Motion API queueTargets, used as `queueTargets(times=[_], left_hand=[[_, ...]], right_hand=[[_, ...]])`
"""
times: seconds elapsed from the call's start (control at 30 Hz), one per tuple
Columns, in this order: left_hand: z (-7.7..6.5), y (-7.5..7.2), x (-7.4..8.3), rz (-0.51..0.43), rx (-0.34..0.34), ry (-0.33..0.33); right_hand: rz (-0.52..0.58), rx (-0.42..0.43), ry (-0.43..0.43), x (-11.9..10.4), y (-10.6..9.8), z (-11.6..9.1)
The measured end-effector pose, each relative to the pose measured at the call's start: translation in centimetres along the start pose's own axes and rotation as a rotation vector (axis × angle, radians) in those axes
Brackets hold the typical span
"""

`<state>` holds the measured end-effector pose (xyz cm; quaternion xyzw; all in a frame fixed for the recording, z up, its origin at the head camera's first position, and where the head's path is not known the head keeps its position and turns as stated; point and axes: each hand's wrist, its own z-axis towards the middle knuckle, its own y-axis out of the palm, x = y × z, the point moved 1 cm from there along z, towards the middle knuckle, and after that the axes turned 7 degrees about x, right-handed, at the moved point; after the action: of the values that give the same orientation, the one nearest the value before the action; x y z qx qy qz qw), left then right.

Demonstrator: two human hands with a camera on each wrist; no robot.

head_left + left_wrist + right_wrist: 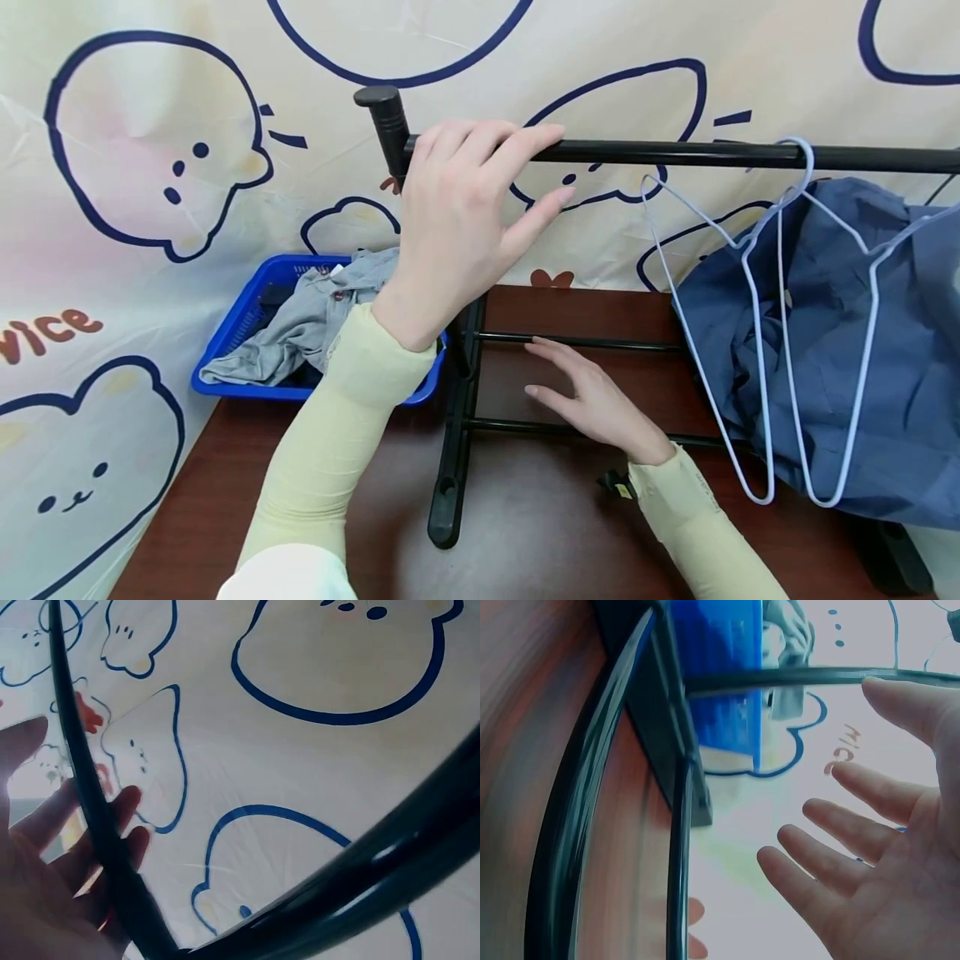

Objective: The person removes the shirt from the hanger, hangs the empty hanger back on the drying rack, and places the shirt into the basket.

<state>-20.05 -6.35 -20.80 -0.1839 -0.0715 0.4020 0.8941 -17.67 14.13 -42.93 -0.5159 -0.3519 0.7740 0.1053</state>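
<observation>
A black clothes rack has a long top rail (637, 152) ending at an upright post (388, 125) on the left. My left hand (461, 187) is at the rail's left end, fingers loosely extended and thumb held apart; in the left wrist view the fingers (64, 825) lie partly behind a black bar. Whether they touch it is hard to tell. My right hand (600, 404) hovers around the rack's lower bars (517, 426), fingers spread and holding nothing, as the right wrist view shows its bare palm (907, 892). Two pale hangers (765, 400) hang beside dark blue clothing (892, 350) at right.
A blue basket (217, 354) with grey clothing (307, 312) stands at the back left of the brown table (555, 517). The rack's black foot (446, 500) reaches toward me. Behind is a cartoon-printed curtain (150, 308). A small black item (617, 483) lies near my right wrist.
</observation>
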Motion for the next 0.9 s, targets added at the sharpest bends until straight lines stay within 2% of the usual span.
queueTargets(times=[0.2, 0.33, 0.67, 0.9], left_hand=[[0.5, 0.8, 0.0, -0.018, 0.075, -0.062], [0.5, 1.2, 0.0, -0.02, 0.101, -0.073], [0.6, 1.2, -0.2, -0.014, 0.119, -0.082], [0.6, 1.2, -0.3, -0.014, 0.127, -0.086]], right_hand=[[-0.031, 0.036, 0.056, 1.0, -1.5, -0.8], [-0.049, 0.06, 0.08, 1.8, -2.2, -1.3], [-0.08, 0.093, 0.168, 4.7, -3.8, -2.8], [-0.105, 0.173, 0.209, 6.6, -5.7, -4.0]])
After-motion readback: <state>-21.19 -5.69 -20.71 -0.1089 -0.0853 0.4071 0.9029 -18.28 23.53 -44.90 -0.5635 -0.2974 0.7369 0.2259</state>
